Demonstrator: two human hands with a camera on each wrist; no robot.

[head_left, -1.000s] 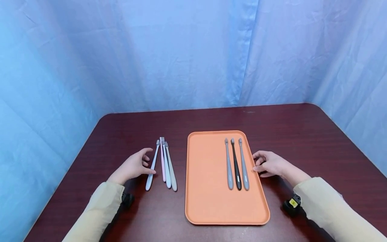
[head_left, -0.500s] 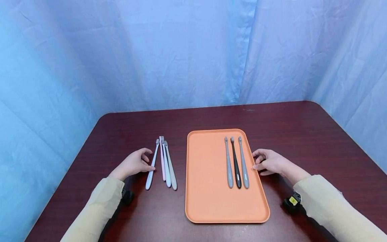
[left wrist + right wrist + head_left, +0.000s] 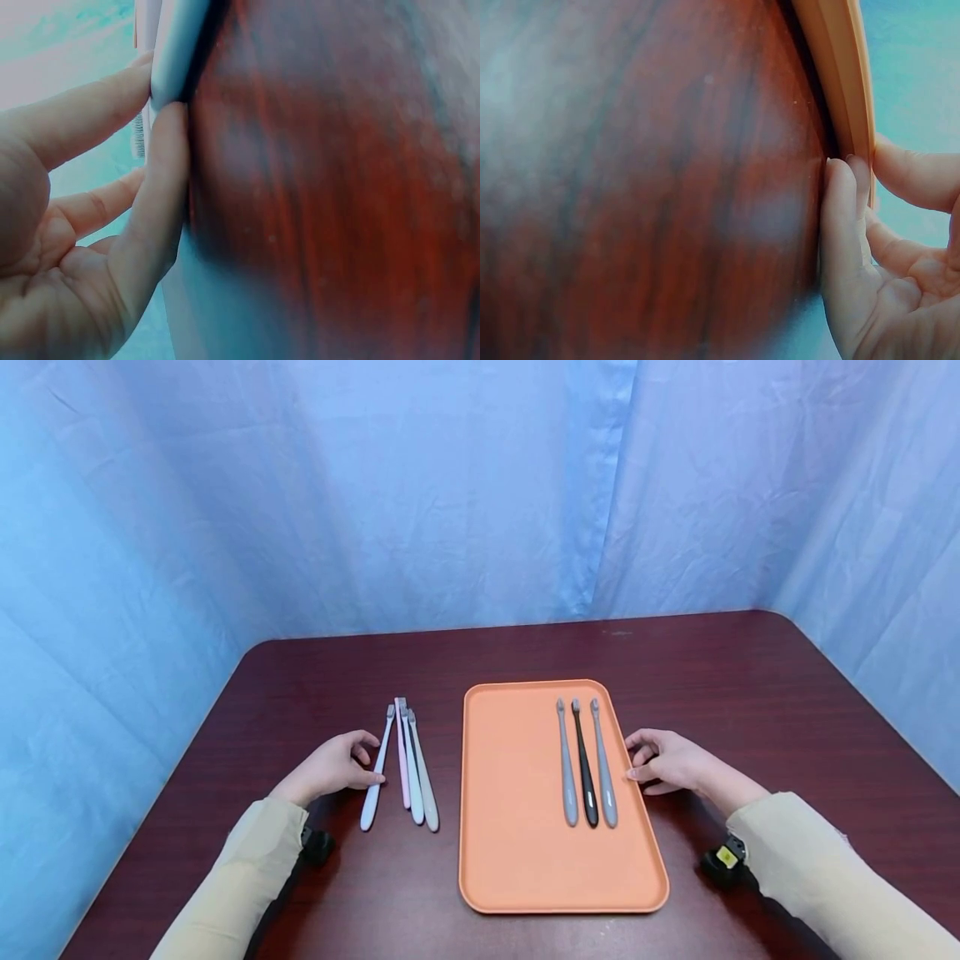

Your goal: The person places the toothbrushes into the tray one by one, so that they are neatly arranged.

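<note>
Here, the dark red surface (image 3: 750, 710) fills the space in front of blue drapes (image 3: 450, 485), and an orange tray (image 3: 510, 793) lies flat at its middle. Three toothbrushes (image 3: 587, 764) lie side by side in the tray's right part, a black one between two grey ones. Four more, a pale bunch (image 3: 408, 768), lie on the surface left of the tray. The right hand (image 3: 667, 762) rests by the tray's right rim, thumb touching it, fingers loosely bent, holding nothing. The left hand (image 3: 330, 767) touches the white toothbrush (image 3: 375, 772) at the bunch's left edge, thumb and fingertip against its handle.
</note>
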